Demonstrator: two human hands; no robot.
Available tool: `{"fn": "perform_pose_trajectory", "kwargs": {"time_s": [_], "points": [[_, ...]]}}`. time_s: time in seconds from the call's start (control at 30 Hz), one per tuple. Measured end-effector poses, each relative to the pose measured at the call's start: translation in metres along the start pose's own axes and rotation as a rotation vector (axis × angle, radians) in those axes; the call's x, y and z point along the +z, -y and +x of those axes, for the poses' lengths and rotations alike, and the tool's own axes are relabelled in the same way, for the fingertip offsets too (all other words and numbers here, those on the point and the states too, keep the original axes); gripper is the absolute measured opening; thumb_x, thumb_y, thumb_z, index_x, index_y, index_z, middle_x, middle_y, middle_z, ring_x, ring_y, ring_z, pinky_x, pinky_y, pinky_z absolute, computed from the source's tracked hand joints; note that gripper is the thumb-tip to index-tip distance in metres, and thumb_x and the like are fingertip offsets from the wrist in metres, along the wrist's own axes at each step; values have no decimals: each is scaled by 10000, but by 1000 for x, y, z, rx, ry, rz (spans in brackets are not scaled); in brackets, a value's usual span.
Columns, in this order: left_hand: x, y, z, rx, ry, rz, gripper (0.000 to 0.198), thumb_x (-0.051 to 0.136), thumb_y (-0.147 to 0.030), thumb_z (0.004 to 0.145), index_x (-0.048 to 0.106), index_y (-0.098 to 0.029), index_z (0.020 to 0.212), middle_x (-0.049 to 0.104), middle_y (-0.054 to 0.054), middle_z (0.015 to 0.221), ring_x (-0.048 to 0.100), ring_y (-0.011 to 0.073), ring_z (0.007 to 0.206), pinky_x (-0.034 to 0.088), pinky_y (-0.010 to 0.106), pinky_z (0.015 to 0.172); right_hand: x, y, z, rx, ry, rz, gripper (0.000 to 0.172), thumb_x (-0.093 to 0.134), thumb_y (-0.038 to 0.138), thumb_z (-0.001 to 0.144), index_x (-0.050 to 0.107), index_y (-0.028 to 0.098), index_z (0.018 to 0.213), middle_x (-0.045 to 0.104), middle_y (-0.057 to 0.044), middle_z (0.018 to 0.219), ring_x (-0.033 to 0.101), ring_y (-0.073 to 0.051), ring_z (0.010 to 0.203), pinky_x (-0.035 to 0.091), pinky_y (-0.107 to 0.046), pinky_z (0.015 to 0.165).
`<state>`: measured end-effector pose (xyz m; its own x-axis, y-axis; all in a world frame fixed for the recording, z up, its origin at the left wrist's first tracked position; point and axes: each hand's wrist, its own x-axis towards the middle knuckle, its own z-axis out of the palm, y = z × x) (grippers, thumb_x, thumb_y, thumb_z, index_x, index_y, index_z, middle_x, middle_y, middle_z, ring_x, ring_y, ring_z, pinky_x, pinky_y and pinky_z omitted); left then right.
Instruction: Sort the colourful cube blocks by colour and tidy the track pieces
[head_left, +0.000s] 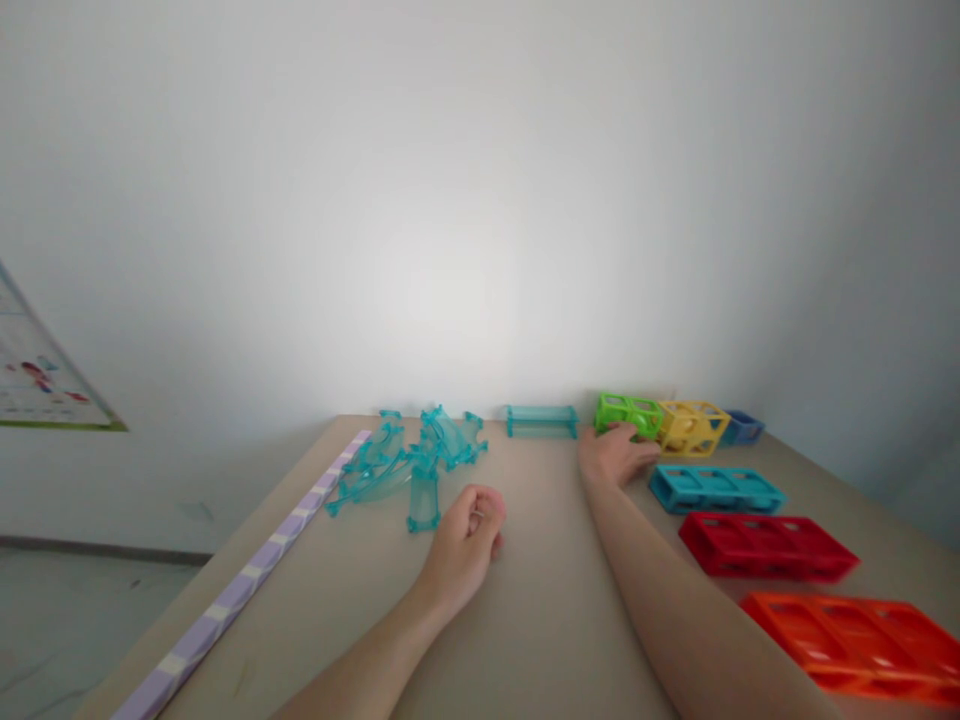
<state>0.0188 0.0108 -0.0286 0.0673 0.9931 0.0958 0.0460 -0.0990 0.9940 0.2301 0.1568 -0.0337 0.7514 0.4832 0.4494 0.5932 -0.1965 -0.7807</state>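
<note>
My right hand (616, 455) is at the back right of the table, its fingers on the near side of a bright green openwork plastic block (628, 412). The fingertips are partly hidden, but the hand seems to grip that block. A yellow openwork block (694, 428) stands right beside the green one, close to my thumb. My left hand (469, 535) rests over the middle of the table in a loose fist, with nothing visible in it. Just to its left lies a pile of translucent teal plastic track pieces (424, 495).
A blue block (742, 428) stands beyond the yellow one. Teal (716, 489), red (769, 547) and orange (862, 645) three-cell blocks line the right side. One translucent teal piece (541, 421) lies by the wall. A purple-and-white strip (255, 570) runs along the table's left edge.
</note>
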Motion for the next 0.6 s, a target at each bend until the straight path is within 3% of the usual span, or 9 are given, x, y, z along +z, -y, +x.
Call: {"fn": "perform_pose_trajectory", "kwargs": {"time_s": [0.17,0.33,0.47,0.6], "points": [[0,-1,0,-1,8,10,288,499,-451,871,541,-169,913,570,26,834,555,107,604,433,228,539,-10,4,-6,-22,5,-76,398,544,303,801,491,96,1137,374,-278,1206,407,-436,1098,367,-544,859],[0,-3,-1,4,28,30,313,486,-471,877,546,-167,918,583,33,847,553,109,612,426,231,548,-29,22,-5,-202,44,-210,409,475,171,815,466,68,1210,409,-269,1194,412,-410,1118,368,-500,884],[0,-2,-2,-2,37,41,324,479,-480,879,547,-166,922,573,26,842,548,107,604,418,230,549,-47,30,47,-466,225,-357,468,481,143,794,498,164,1261,452,-205,1246,400,-385,1182,351,-499,937],[1,1,-1,20,44,53,319,489,-479,875,551,-168,911,547,1,778,532,110,587,408,231,547,-63,9,119,-685,539,-532,501,603,135,683,597,188,1180,594,-164,1124,541,-349,1068,430,-458,885]]}}
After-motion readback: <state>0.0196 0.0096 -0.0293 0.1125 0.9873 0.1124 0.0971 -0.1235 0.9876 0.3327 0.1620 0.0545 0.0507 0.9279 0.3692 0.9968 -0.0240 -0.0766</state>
